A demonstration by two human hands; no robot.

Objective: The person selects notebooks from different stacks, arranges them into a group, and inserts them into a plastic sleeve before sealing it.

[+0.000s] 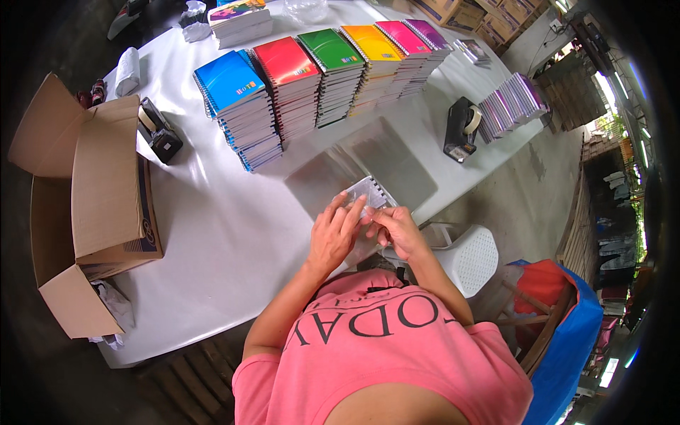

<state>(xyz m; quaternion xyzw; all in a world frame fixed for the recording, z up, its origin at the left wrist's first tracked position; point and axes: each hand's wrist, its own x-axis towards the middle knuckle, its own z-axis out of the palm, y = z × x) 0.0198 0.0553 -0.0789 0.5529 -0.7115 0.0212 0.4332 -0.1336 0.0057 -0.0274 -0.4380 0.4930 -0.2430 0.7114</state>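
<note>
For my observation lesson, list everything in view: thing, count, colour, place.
Bound notebook: one, whitish, centre
Plastic cover: count unclear, translucent, beneath it
Notebook stacks: six, blue, red, green, yellow, pink, purple, on table
Notebook pile: one, purple and white, right
Tape dispensers: two, black, left and right
Open carton: one, brown, left
Book pile: one, whitish, far side
Table: one, white, centre
Plastic seat: one, white, right
Background cartons: several, brown, upper right
Sheeting: one, blue, lower right
Shirt: one, pink, bottom
Left fingers: several, bare, on notebook
Right fingers: several, bare, at notebook

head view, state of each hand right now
Left hand: open, laid over the spiral-bound notebook.
Right hand: curled at its edge; whether it grips cannot be told.
</note>
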